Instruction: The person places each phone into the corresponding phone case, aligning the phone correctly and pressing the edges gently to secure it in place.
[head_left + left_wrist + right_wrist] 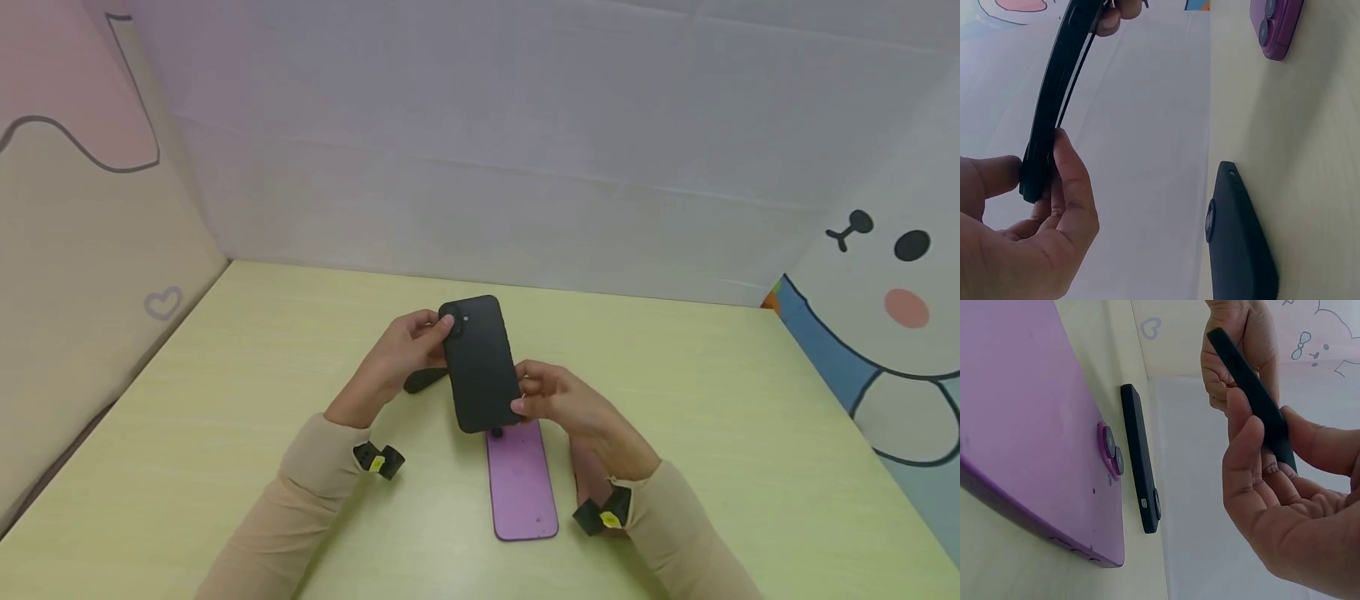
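Observation:
Both hands hold up a black phone point(483, 367), its back with the camera lens turned toward the head view. My left hand point(397, 354) pinches it at the upper left corner, thumb on the back beside the lens. At the lower right edge my right hand point(558, 400) grips it between thumb and curled fingers. The left wrist view shows the held phone edge-on, with a thin light strip along its front side. Below it on the table lies a purple phone point(522, 487), back up. Another black phone point(1238, 244) lies behind the left hand.
A dusty-pink flat object point(588, 475) lies under the right wrist, partly covered by it. The pale yellow table point(225, 433) meets a white wall point(487, 167) at the back. Printed panels stand at both sides. Small black cameras sit on both wrists.

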A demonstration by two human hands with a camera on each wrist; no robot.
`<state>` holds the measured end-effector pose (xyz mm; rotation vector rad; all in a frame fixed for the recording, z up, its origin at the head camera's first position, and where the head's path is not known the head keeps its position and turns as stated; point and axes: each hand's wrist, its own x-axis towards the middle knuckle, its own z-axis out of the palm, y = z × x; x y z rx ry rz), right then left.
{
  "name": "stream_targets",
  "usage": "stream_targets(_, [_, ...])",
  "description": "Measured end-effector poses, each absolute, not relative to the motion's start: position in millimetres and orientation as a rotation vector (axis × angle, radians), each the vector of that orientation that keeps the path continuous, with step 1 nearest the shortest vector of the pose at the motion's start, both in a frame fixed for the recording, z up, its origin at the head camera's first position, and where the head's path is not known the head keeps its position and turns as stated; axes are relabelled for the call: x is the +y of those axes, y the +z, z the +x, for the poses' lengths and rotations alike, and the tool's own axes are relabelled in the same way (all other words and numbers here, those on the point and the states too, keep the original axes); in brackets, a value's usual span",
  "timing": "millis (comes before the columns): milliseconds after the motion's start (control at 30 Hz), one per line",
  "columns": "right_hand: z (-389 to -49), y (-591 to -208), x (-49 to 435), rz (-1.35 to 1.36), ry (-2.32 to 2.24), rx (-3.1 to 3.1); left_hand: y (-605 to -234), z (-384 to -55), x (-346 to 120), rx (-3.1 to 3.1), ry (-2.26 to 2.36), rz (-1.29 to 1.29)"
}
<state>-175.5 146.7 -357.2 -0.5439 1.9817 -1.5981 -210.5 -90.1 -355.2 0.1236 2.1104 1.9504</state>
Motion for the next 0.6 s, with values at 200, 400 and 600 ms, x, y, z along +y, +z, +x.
stream_targets(200, [-174, -357, 147, -0.606, -1.566, 1.953, -355, -212, -92, 2.128, 1.977, 0.04])
stream_targets(400, [-171, -357, 145, -0.58, -1.557, 1.927, -354, -211, -94, 2.063, 2.048, 0.017])
stream_targets(600, [-163, -356, 138, -0.558, -1.596, 1.947, -353, -210, -94, 2.004, 2.091, 0.002])
